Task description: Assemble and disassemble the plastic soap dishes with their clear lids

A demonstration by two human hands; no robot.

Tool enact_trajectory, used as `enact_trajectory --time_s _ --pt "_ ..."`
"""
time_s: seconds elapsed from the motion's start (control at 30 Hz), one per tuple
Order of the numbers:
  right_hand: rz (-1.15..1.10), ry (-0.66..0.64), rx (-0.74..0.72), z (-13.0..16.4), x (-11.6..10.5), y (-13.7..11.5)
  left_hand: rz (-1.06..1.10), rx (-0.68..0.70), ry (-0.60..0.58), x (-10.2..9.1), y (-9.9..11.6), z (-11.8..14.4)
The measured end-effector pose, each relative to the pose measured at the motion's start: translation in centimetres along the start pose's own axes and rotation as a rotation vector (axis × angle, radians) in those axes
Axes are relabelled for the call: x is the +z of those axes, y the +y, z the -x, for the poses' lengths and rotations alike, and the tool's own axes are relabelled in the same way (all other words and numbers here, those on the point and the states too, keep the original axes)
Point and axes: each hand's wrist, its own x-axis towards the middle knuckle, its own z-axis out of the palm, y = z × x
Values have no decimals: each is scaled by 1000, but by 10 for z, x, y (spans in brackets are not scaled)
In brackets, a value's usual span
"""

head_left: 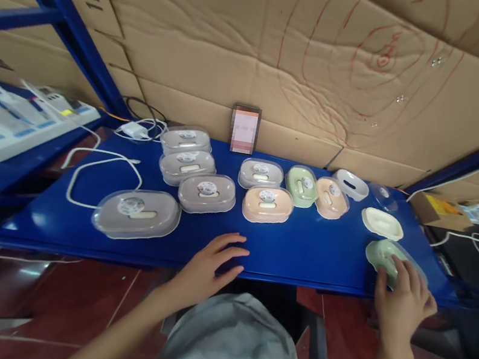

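My right hand [405, 299] is at the right end of the blue table, with its thumb and fingers closed over a pale green oval soap box [377, 251], part of which they hide. Just behind that box lies a cream oval tray [382, 224]. Further back are a white oval piece with a dark slot [350, 186] and a clear lid [383, 197]. My left hand [218, 265] hovers near the front edge, fingers apart and holding nothing. The nearest box to it is a peach soap box [267, 205] with a clear lid and round label.
Several grey lidded boxes [137, 214] stand on the left; another green box [301, 187] and a peach one [332, 198] are at centre right. A phone [244, 130] leans against the cardboard wall [198, 44]. A white cable [77, 177] curls at the left.
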Motion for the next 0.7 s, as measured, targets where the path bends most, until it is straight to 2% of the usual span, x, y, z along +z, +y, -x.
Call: enact_trajectory --time_s 0.17,0.3,0.43,0.53,0.6,0.7 --pt "50 48 115 -13 22 50 -15 9 10 1 0 0" --pt "51 -19 141 -44 44 63 -32 20 14 2 -1 -1" --pt "-3 -127 -6 -65 64 43 -33 22 14 3 1 -1" --pt "-82 -255 -82 -71 68 22 -36 14 16 2 2 -2" --pt "-168 -289 -95 -70 62 8 -39 14 21 2 2 -2" --pt "-296 -280 -167 -57 40 -18 -54 25 26 3 2 -2"
